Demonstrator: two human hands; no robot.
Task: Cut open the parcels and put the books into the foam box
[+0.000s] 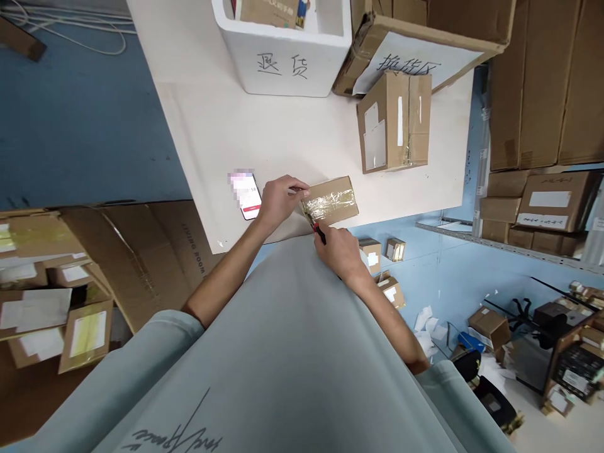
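- The small box (330, 200) lies flat on the table (226, 126), right at the near edge, close to the near right corner. It is brown and has shiny clear tape over its top.
- The left hand (279, 199) rests on the left end of the small box. Its fingers are curled down over that end and press on it.
- The right hand (340, 250) is just off the near edge of the table, below the small box. It is closed around a red and black knife (319, 231).
- The tip of the knife touches the near left corner of the small box. I cannot tell if the blade is inside the tape.
- A phone (248, 195) lies flat on the table, just left of the left hand, near the near edge. Its screen is lit.
- A bigger box (394, 121) stands on the table past the small box, toward the right edge. It has white labels on its side.
- A white bin (287, 60) sits at the far edge of the table. It has black writing on the front.
- An open carton (415, 44) leans at the far right corner, just beside the white bin. A white sheet with writing lies on it.
- More boxes (542, 207) sit on shelves off to the right of the table.
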